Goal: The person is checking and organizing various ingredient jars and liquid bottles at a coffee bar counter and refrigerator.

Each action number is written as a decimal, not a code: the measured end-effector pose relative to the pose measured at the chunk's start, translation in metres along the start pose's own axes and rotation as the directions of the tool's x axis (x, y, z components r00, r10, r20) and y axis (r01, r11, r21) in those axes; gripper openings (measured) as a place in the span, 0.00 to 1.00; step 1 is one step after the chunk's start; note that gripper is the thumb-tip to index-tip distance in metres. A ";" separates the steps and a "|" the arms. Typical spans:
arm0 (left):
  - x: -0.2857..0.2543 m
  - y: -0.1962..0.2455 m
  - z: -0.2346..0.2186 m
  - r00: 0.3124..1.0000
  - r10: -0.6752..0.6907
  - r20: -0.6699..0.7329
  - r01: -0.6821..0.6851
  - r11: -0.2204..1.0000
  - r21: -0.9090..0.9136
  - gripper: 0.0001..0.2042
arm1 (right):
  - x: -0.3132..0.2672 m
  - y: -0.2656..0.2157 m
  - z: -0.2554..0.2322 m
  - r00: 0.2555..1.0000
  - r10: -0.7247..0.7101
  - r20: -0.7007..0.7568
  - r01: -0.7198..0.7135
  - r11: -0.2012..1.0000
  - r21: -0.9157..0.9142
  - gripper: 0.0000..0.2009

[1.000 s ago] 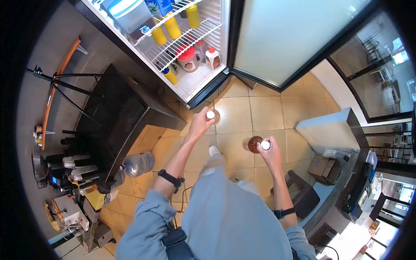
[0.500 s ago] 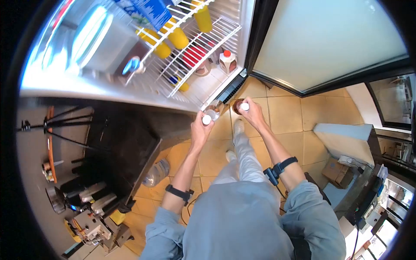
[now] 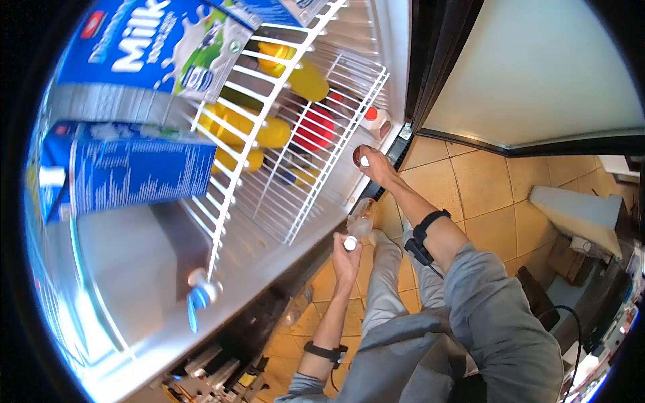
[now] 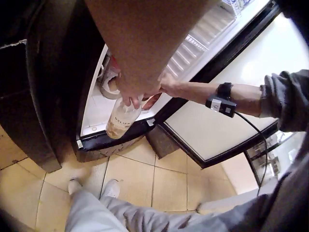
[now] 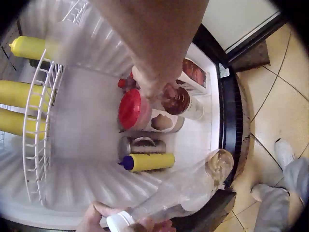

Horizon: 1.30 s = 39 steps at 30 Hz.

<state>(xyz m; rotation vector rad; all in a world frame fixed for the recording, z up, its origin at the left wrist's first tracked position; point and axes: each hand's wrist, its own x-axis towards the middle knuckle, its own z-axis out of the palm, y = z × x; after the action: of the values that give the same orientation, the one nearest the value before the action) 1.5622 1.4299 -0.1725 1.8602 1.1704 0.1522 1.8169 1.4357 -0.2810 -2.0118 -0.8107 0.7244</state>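
Brown-liquid bottle [image 3: 358,156] gripped in right hand [image 3: 376,168] fingers inside fridge [image 3: 376,87]; left hand [image 3: 345,258] grips clear bottle [image 3: 361,221].

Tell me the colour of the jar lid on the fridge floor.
Red; the jar lid shows best in the right wrist view.

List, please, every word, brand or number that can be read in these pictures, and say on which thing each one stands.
"Milk" – in white letters on the upper blue carton on the fridge shelf.
Small red brand mark on that carton: too small to read.
Fine white print on the lower blue carton: too small to read.
Lettering on the clear bottle that the left hand holds: blurred, not readable.
Label on the bottle with the red cap: not readable.
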 end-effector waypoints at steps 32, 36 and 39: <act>0.079 -0.013 0.027 0.998 -0.045 0.036 0.048 0.994 -0.099 0.15 | 0.027 0.019 0.012 0.966 0.124 -0.228 -0.114 0.992 0.056 0.23; 0.112 -0.009 0.040 1.000 0.000 -0.004 -0.001 0.983 -0.184 0.15 | -0.048 0.073 -0.007 0.964 0.246 -0.105 -0.235 0.967 0.102 0.20; 0.140 -0.021 0.057 0.984 0.139 -0.109 -0.142 0.990 -0.023 0.15 | -0.126 0.121 -0.016 0.970 0.199 -0.136 -0.192 0.979 0.064 0.17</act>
<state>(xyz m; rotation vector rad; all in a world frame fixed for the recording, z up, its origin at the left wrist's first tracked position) 1.6540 1.5052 -0.2676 1.9272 1.1021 0.3514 1.7833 1.2784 -0.3513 -2.0900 -0.5109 0.6954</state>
